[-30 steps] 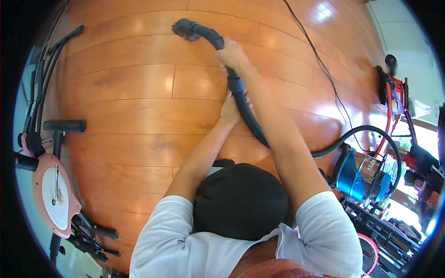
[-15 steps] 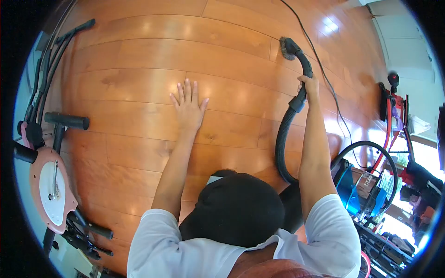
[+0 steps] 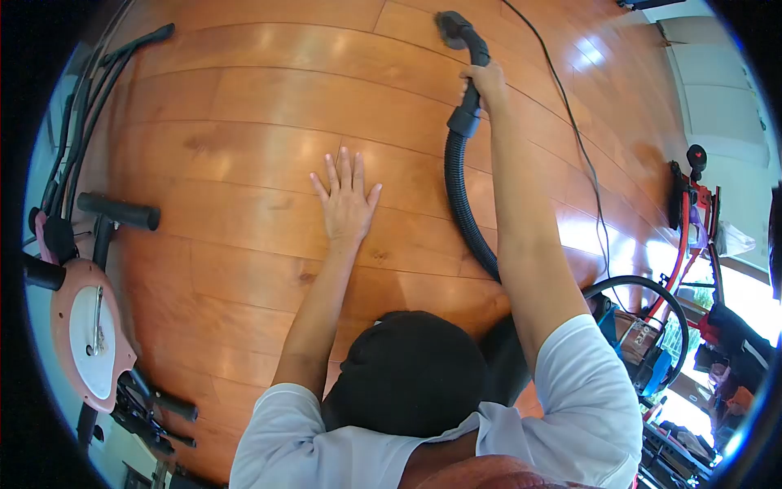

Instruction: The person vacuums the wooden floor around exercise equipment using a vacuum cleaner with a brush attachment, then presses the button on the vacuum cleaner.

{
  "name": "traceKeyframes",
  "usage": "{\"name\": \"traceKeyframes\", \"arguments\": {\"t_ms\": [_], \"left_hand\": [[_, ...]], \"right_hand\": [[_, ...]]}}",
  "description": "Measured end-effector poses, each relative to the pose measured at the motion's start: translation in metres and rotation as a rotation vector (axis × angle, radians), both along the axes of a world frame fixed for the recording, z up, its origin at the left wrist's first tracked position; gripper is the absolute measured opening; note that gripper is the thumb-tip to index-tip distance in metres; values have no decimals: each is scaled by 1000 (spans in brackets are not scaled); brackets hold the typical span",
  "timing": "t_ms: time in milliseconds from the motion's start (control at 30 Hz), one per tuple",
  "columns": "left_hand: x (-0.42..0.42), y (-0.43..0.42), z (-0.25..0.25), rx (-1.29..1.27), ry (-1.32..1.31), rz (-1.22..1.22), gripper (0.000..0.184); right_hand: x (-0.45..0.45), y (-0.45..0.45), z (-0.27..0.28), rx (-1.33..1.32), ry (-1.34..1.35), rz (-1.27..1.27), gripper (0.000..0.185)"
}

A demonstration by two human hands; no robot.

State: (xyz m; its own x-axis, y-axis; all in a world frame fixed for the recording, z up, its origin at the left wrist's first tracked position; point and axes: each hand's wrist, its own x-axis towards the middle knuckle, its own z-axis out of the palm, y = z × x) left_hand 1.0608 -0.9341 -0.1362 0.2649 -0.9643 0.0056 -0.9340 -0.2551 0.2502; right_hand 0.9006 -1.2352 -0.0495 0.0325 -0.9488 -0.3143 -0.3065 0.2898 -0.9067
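My right hand [image 3: 486, 84] is wrapped round the black handle end of a vacuum hose [image 3: 458, 175], ahead and to the right. At its tip a round brush head [image 3: 450, 29] with grey bristles rests on or just over the wooden floor [image 3: 269, 90]; I cannot tell which. The ribbed hose curves back toward my body and passes out of sight behind my right arm. My left hand [image 3: 348, 204] lies flat on the floorboards with its fingers spread, holding nothing.
A pink and white exercise machine [image 3: 81, 326] with black bars stands along the left. A black cord [image 3: 570, 114] runs over the floor on the right. The vacuum cleaner [image 3: 643, 342] and a red-framed machine [image 3: 692, 212] stand at the right, near white cabinets [image 3: 721, 90].
My right hand has pushed the hose and brush head forward and to the left. My left hand stays flat, showing slightly further right as the view shifts.
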Motion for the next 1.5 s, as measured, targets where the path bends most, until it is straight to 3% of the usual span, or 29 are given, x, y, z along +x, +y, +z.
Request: {"name": "traceKeyframes", "arguments": {"t_ms": [133,267,400,433,567,667,800,867,900,967,1067,1200,1233,1267,1333,1433,1500], "left_hand": [[1,1,-1,-37,-6,0,73],[1,4,-4,-91,25,-6,71],[4,7,-10,-147,52,-12,70],[4,7,-10,-144,49,-10,70],[2,4,-7,-165,94,-42,72],[4,7,-8,-205,174,-94,74],[6,6,-4,-253,266,-119,72],[7,4,-5,-249,282,-109,72],[6,4,-4,-248,289,-104,72],[7,4,0,-213,293,-112,70],[12,5,-5,-209,283,-104,66],[13,8,-6,-284,345,-90,55],[14,8,-9,-302,358,-90,54],[15,10,-7,-299,385,-84,50],[14,10,-5,-293,384,-71,50],[15,10,-2,-300,377,-59,50],[14,8,0,-302,366,-58,51]], "right_hand": [[30,33,22,16,121,163,23],[-3,55,38,113,-22,267,31],[-77,49,35,76,-131,-78,26],[-87,54,52,-73,-68,-129,19],[-138,29,39,-6,-62,-195,15],[-97,24,14,38,63,-170,15],[20,38,20,-14,180,143,22],[104,54,21,-191,464,387,33],[139,52,-4,-301,453,484,39],[211,68,3,-292,490,562,39],[253,79,-13,-424,424,669,43],[185,97,-20,-483,427,692,49],[162,124,22,-189,372,683,44],[141,135,30,-12,402,681,44],[111,154,13,-137,447,643,42],[124,158,23,9,481,627,41],[149,138,12,-85,436,668,38]]}}
